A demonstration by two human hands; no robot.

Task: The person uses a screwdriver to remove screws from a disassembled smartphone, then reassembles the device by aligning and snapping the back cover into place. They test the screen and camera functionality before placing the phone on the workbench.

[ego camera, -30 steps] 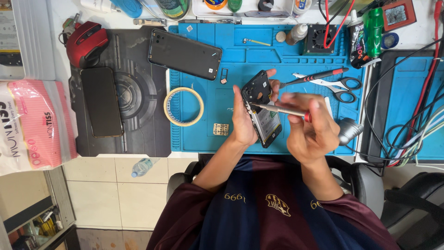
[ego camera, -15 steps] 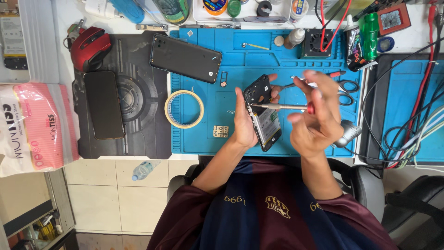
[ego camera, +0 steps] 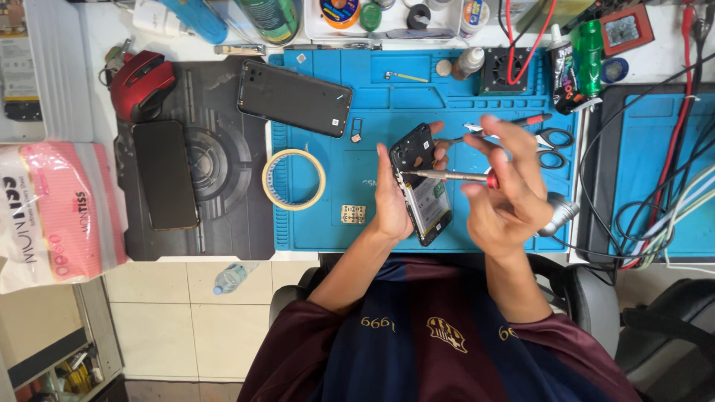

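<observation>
Over the blue repair mat [ego camera: 350, 223], near its front edge, the left hand [ego camera: 391, 201] is wrapped around an opened phone [ego camera: 423, 186] (back cover off). The right hand [ego camera: 506, 186], fingers pinched on a red-handled screwdriver [ego camera: 450, 177], works its tip into the frame; a slip could gouge the board, or a freed screw could roll off.

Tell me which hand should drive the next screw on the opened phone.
Probably the right hand: it already grips the screwdriver, whose tip rests on the opened phone. The left hand is occupied holding that phone above the blue mat.
</observation>
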